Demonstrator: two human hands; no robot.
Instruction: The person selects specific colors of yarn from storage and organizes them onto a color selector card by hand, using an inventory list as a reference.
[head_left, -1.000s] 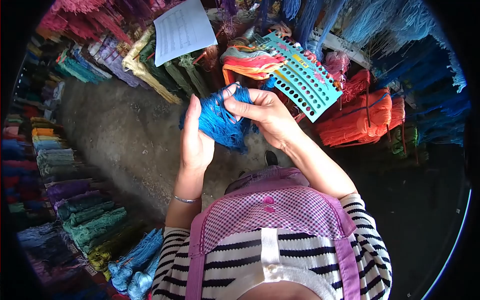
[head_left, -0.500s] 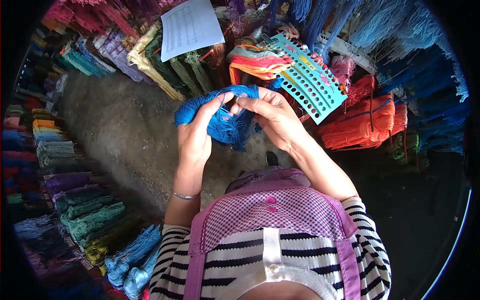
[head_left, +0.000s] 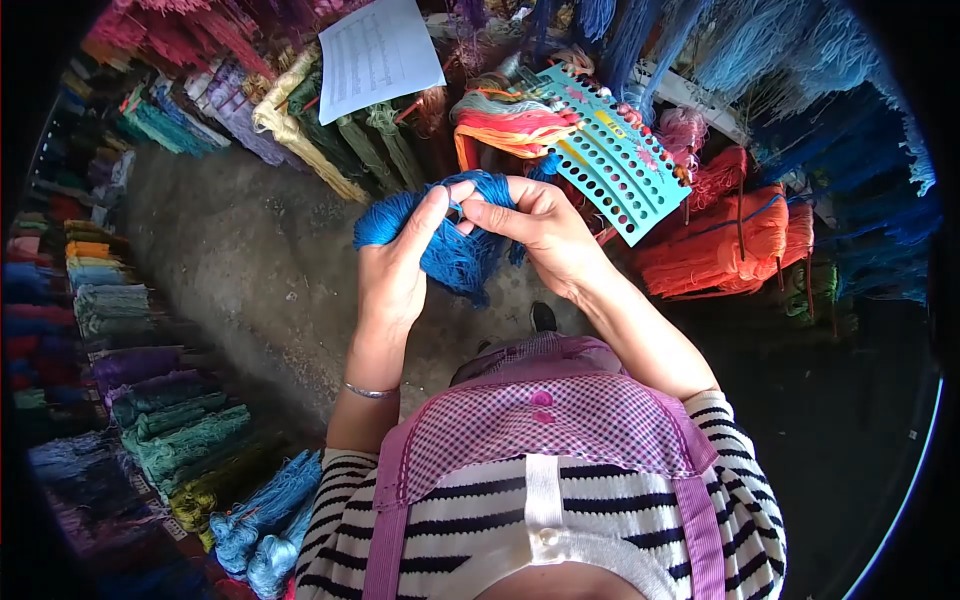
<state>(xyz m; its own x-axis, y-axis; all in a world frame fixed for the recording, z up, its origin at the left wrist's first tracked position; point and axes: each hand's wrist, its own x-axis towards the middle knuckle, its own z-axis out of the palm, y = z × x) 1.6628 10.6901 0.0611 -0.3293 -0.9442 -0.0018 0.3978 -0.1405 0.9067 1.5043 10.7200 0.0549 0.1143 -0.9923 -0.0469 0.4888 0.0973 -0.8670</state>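
A bundle of blue yarn (head_left: 450, 250) hangs between both hands at chest height. My left hand (head_left: 395, 275) grips its left side, thumb pressed up against the strands. My right hand (head_left: 535, 230) pinches the top of the bundle from the right with thumb and forefinger. Loose blue ends dangle below the hands. Just beyond my right hand lies a teal card with rows of holes (head_left: 610, 155), and a hank of orange, red and pale green threads (head_left: 510, 125) rests against it.
Skeins of yarn in many colours line the left wall (head_left: 110, 320) and the far side (head_left: 300, 130). Orange skeins (head_left: 720, 240) and blue ones (head_left: 860, 150) hang at the right. A printed paper sheet (head_left: 380, 55) lies on the far skeins. Bare concrete floor (head_left: 240, 260) runs between.
My left hand turned from palm-flat beside the yarn to gripping it, drawing a loop out to the left. The right hand stayed pinching the top.
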